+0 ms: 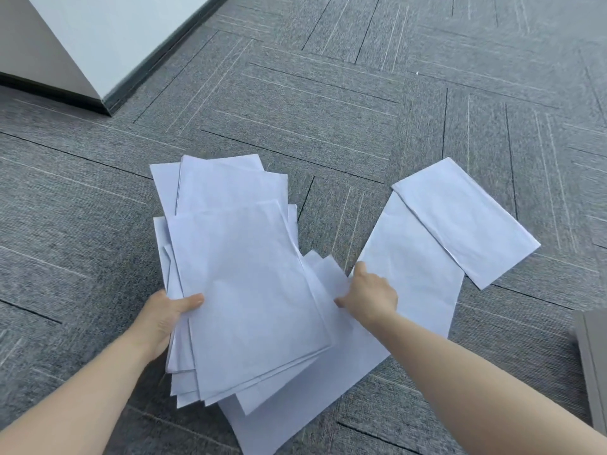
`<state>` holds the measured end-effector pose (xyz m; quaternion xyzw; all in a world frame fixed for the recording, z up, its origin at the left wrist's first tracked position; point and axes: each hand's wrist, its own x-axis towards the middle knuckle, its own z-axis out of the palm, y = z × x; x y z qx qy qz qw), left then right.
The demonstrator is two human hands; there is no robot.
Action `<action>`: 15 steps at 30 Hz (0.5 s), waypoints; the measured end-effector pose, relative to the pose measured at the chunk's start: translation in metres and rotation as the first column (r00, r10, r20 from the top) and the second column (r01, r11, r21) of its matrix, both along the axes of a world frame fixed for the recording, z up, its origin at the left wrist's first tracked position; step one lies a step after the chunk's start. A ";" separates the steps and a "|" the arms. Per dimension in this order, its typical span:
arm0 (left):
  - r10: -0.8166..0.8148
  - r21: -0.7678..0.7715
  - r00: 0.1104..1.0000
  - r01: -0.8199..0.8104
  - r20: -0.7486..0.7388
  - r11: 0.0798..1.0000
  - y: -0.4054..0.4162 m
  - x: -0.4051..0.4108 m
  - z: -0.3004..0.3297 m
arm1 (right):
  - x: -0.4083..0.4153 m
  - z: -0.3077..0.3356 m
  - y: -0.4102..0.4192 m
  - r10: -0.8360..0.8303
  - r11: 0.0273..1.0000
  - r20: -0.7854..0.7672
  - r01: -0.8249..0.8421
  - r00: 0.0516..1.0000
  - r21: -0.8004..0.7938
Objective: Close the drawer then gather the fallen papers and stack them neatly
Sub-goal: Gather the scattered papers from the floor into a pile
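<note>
Your left hand (pixel 164 318) had its fingers clamped on the near left edge of a loose stack of white papers (pixel 243 284), the thumb lying on top of the uppermost sheet and the other fingers hidden beneath the pile. The stack was far from square: sheets fanned out at the far end and at the near corners, each edge offset from the next. Your right hand (pixel 372 295) was closed in a pinch on the left edge of a single white sheet (pixel 414 274) lying just right of the stack, with the thumb pointing away from you and the knuckles turned up. That sheet lay flat on the grey carpet floor (pixel 328 103) and ran under another sheet (pixel 466 221) that overlapped its far right corner at an angle. A further large sheet (pixel 312 399) lay on the carpet beneath the near end of the stack, reaching toward you between your two forearms. Well beyond the papers, at the far left, stood the corner of a white wall (pixel 108 34) with a dark skirting strip along its foot. At the right edge of view sat a grey flat-sided piece of furniture (pixel 594 362), only partly in sight; you could not tell from this whether it was the drawer.
</note>
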<state>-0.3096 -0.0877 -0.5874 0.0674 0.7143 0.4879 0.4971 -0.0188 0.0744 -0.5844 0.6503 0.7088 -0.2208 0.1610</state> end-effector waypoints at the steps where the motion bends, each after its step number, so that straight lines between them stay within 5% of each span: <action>1: 0.000 0.002 1.000 0.000 0.002 1.000 0.001 0.000 0.000 | 0.001 -0.002 0.000 -0.006 1.000 -0.011 0.006 1.000 0.003; 9: 0.015 0.010 1.000 -0.015 0.010 1.000 0.000 0.002 0.005 | -0.001 -0.012 -0.001 0.068 0.998 -0.136 -0.066 0.988 0.023; 15: 0.040 0.006 0.999 -0.040 0.024 0.999 0.000 0.000 0.006 | -0.005 -0.012 0.004 -0.087 0.993 -0.338 0.052 0.937 -0.110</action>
